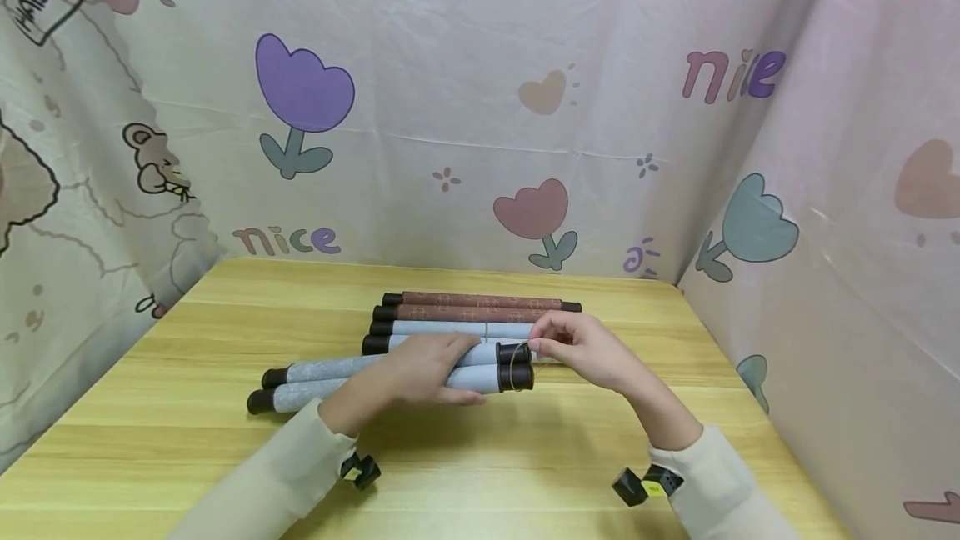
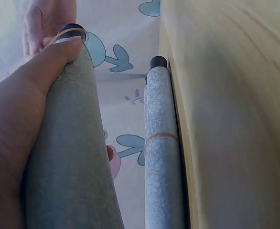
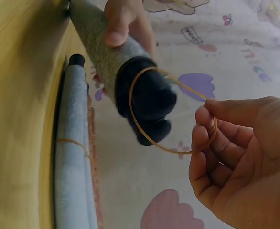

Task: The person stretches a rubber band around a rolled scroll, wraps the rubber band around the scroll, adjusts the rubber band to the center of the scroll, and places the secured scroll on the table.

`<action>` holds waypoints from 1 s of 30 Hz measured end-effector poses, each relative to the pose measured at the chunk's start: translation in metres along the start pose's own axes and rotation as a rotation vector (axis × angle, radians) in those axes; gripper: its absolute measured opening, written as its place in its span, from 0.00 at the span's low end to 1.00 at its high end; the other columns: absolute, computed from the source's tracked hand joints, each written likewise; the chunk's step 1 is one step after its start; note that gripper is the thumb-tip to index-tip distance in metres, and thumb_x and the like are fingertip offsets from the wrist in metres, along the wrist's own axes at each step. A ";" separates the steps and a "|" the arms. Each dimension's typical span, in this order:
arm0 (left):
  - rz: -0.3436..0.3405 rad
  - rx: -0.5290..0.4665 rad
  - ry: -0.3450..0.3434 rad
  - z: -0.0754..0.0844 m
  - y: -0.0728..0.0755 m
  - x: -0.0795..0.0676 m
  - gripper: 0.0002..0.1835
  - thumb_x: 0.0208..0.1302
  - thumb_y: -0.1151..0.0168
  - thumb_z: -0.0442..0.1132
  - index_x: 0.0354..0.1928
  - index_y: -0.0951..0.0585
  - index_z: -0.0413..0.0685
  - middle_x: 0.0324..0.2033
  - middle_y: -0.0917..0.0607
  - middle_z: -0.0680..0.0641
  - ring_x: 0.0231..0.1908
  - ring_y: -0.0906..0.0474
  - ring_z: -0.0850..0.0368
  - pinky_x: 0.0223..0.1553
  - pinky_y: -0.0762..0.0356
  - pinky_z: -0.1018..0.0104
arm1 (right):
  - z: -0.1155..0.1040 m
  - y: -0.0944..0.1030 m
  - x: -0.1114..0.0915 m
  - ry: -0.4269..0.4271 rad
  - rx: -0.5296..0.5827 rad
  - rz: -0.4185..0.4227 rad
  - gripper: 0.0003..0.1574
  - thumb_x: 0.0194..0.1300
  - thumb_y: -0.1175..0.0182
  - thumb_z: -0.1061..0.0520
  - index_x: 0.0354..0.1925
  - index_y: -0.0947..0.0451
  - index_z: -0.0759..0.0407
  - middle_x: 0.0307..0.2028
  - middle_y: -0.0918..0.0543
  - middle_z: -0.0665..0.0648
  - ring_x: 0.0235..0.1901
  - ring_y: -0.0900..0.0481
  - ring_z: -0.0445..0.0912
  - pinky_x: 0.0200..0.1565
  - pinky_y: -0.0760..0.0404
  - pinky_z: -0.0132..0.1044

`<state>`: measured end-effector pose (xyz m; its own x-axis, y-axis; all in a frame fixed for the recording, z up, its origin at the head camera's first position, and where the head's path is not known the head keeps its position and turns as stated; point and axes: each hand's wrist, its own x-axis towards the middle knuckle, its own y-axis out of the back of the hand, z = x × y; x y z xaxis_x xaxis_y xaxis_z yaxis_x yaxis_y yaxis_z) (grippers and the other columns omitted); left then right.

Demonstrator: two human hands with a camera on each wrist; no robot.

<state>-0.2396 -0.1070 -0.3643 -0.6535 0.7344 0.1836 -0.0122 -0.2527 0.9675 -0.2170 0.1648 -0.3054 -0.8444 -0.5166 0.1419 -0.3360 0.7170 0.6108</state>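
Two light blue-grey rolled scrolls (image 1: 318, 370) with dark end knobs lie side by side in my left hand (image 1: 431, 367), which grips them near their right end. Their left ends sit lower, at the table, and the right ends are raised. At the right ends, my right hand (image 1: 588, 348) pinches a thin tan rubber band (image 3: 132, 102) between thumb and fingers. The band is stretched into a loop at the dark knobs (image 3: 152, 98); whether it encircles both fully, I cannot tell. In the left wrist view the band crosses one dark knob (image 2: 72, 29).
Behind the held pair lies another light blue pair of scrolls (image 1: 442, 328), bound by a rubber band (image 2: 161, 135) around the middle. Beyond it are two brown patterned scrolls (image 1: 480, 313). The wooden table (image 1: 187, 340) meets printed curtains (image 1: 420, 190) at the back and sides.
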 end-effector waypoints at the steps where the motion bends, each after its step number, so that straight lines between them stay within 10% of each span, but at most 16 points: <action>1: -0.002 0.003 -0.004 0.000 0.000 0.000 0.42 0.60 0.40 0.68 0.65 0.31 0.44 0.48 0.20 0.48 0.42 0.24 0.57 0.42 0.22 0.58 | 0.002 0.000 0.001 0.002 0.009 -0.003 0.05 0.69 0.39 0.57 0.37 0.20 0.58 0.28 0.20 0.53 0.29 0.25 0.52 0.31 0.24 0.35; 30: -0.024 0.026 0.052 -0.004 0.004 -0.005 0.45 0.61 0.42 0.69 0.68 0.34 0.42 0.53 0.20 0.43 0.46 0.21 0.50 0.44 0.21 0.54 | 0.008 0.041 -0.006 -0.091 0.028 -0.021 0.08 0.69 0.39 0.56 0.39 0.20 0.61 0.29 0.23 0.60 0.28 0.28 0.45 0.31 0.27 0.35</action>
<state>-0.2398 -0.1139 -0.3623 -0.6914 0.7064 0.1515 -0.0091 -0.2182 0.9759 -0.2284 0.2010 -0.2875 -0.8707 -0.4884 0.0573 -0.3648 0.7197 0.5906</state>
